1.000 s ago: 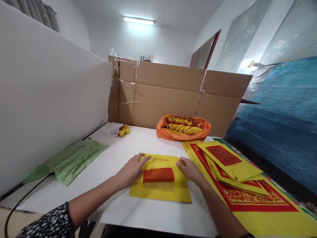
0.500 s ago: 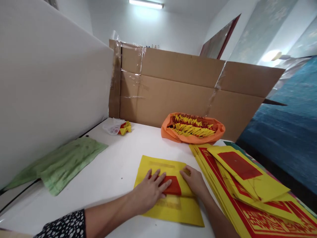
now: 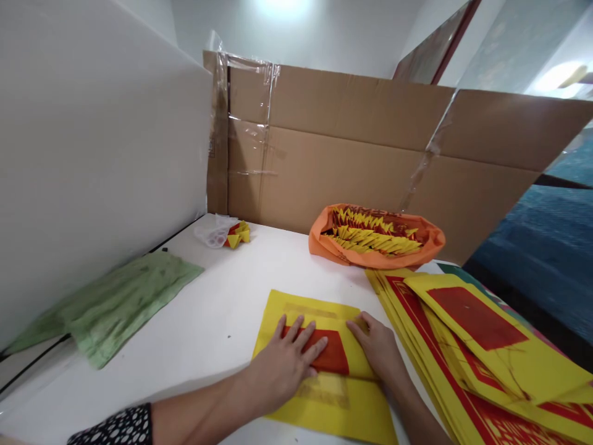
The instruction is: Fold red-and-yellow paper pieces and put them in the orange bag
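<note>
The left hand [image 3: 283,369] lies flat, fingers spread, on the folded yellow sheet [image 3: 337,363] on the table [image 3: 222,287]; the right hand [image 3: 377,347] curls at the sheet's right edge, whether gripping I cannot tell

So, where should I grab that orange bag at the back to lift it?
I'd probably grip the orange bag by both ends of its rim, from the near side: it is wide and open-topped, yellow pieces crowd its middle, and cardboard stands behind it.
</note>
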{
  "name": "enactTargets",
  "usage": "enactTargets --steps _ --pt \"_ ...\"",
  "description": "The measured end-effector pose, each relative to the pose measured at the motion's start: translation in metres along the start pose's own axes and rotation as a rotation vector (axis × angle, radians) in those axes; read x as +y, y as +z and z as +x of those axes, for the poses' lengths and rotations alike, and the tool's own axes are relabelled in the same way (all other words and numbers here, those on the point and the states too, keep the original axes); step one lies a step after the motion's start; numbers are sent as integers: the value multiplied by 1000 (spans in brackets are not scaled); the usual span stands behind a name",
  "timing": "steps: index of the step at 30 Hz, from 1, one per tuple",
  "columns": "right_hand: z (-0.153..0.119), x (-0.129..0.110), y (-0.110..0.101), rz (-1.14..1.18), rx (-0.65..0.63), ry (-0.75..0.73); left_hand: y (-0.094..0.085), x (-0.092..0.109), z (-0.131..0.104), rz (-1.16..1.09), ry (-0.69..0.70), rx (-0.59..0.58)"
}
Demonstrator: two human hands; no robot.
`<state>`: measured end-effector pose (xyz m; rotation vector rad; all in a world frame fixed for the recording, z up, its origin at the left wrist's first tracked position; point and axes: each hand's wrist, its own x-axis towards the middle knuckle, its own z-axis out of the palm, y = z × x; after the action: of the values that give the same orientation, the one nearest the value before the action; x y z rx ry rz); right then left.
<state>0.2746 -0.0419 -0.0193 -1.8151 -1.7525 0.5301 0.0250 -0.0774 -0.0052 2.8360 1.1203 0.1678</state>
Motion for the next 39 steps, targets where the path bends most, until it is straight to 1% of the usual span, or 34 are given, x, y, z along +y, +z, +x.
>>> enactTargets --steps 10,17,18,20,22,23,24,25,27,29,31,33,35,39 --pt "0 -2 0 14 -14 12 2 1 0 -39 -10 -18" --pt "1 2 0 -38 -13 -7 1 0 -1 -74 -7 -38" --pt "1 1 -1 -60 14 -26 2 0 -1 -82 -9 -44" --pt "-3 -4 -2 -141 139 -102 2 1 -1 -92 -13 -56" --pt "-13 -14 -2 -254 275 -221 1 1 -2 -102 -14 -74" --pt "-21 -19 1 -304 291 -295 -1 2 -2 -108 -17 -87" --pt "-31 -24 4 -341 258 -378 -2 2 -2 -115 -17 -100" --pt "-42 -29 10 -366 184 -463 -3 2 -3 -123 -13 -109" --pt "-65 -36 24 -405 -20 -607 -6 2 -4 -131 0 -112" --pt "-84 -37 39 -443 -144 -622 -7 1 -5 -136 22 -100" --pt "-95 -35 48 -469 -185 -563 -8 0 -6 -144 34 -97" --pt "-99 -32 51 -480 -197 -495 -9 0 -6 -152 34 -109" --pt "-100 -31 50 -484 -206 -451 -9 1 -5 -151 24 -117" --pt "-103 -33 45 -486 -189 -415 -10 1 -3 -145 13 -121"
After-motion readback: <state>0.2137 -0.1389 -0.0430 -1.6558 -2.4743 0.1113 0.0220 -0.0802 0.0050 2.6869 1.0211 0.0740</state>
